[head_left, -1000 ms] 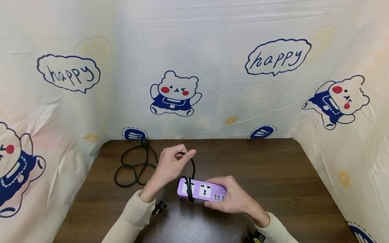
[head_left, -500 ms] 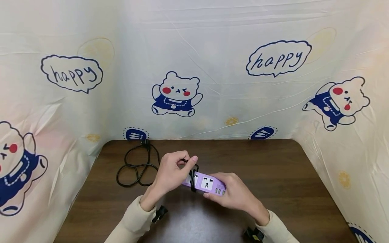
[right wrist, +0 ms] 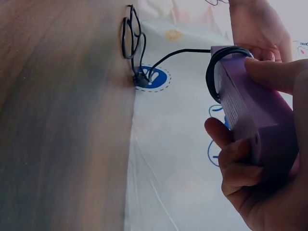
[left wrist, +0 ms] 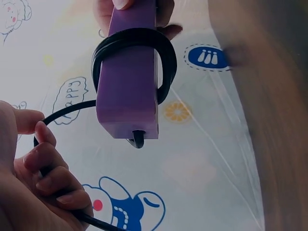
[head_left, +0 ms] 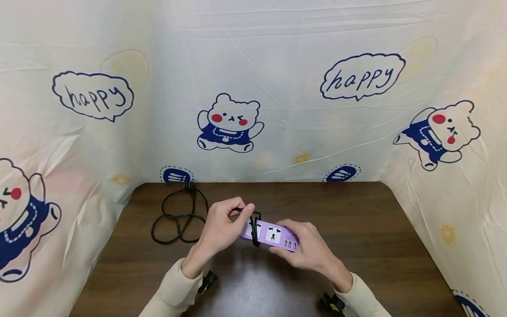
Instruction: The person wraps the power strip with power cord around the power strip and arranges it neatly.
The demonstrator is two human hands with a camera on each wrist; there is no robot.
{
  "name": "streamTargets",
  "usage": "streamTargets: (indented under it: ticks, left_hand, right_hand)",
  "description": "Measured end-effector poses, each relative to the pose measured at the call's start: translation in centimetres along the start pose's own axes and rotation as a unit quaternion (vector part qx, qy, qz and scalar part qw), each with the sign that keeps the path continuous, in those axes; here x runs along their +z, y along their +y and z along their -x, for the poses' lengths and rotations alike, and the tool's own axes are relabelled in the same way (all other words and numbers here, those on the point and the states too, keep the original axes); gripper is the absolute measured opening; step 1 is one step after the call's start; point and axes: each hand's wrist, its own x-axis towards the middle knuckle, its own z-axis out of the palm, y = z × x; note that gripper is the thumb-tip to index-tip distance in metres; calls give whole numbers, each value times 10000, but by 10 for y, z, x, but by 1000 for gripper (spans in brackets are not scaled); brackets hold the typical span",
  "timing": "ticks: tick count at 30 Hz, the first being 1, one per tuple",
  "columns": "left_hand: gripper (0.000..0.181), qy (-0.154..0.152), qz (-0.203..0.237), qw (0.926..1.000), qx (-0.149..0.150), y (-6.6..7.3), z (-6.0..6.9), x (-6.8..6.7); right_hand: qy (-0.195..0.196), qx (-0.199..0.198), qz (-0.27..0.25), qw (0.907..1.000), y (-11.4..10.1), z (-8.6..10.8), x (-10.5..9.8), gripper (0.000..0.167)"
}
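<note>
A purple power strip (head_left: 282, 235) with white sockets and several USB ports is held up over the table by my right hand (head_left: 310, 246), thumb on one side and fingers on the other. Black cord (left wrist: 137, 38) loops around the strip near its left end. My left hand (head_left: 223, 222) grips the same cord beside that end, fingers curled round it in the left wrist view. From there the cord's loose length (head_left: 168, 215) lies in loops at the table's back left, ending in a black plug (head_left: 189, 186) at the far edge.
The brown wooden table (head_left: 356, 211) carries both the loose cord and the work area. A pale printed curtain (head_left: 285, 88) stands behind it and along both sides. Small black devices (head_left: 207, 281) sit on the wrists.
The power strip has tilted and moved up and to the right with my right hand. My left hand has come down close to it, and the cord between them now lies nearer the strip.
</note>
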Motion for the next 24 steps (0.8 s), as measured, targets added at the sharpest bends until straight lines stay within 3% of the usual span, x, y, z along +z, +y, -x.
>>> streamTargets:
  ticks: [9,17,24]
  left_hand:
    - [37,145,-43,9994,326,-3,14,7]
    - [37,307,-325,9971,615,-5,26,18]
    - [38,447,-424,9961,635,-8,35,28]
  right_hand:
    - [427,-299,-167,9985,13,1,6,47]
    - [415,-59,-330,9986,20,2,9,48]
    - [370,299,-472,9978,21,7,14,51]
